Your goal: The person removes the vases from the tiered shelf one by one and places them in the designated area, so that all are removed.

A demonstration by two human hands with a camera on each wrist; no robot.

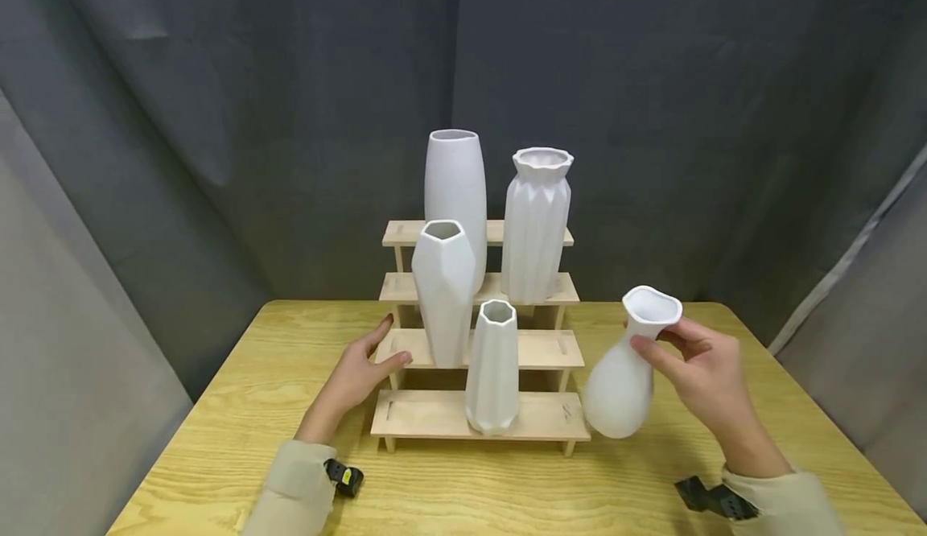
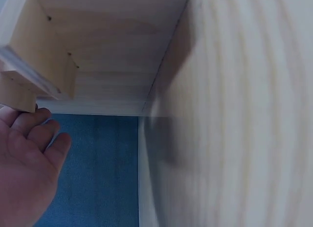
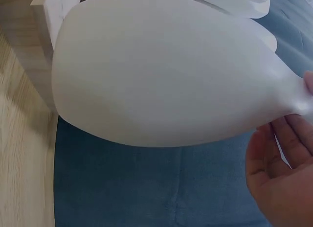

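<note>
My right hand [image 1: 713, 375] holds a white vase [image 1: 619, 391] by its narrow neck, thumb in front, just right of the lowest step. The vase has a wavy flared mouth and a rounded body, and it leans with its base toward the stand. In the right wrist view its smooth body [image 3: 166, 70] fills much of the picture, the fingers at the neck. At the left end of a tiered wooden stand [image 1: 529, 347], my left hand [image 1: 360, 371] grips the third step down, thumb at its front edge. In the left wrist view, curled fingers [image 2: 41, 129] meet the wood.
Four steps make up the stand. On it are a tall smooth vase [image 1: 456, 178], a pleated vase [image 1: 536, 234], a faceted vase [image 1: 445, 298] and a small ribbed vase [image 1: 494, 371], all white. The wooden table [image 1: 246, 439] is backed by a dark curtain [image 1: 326, 117].
</note>
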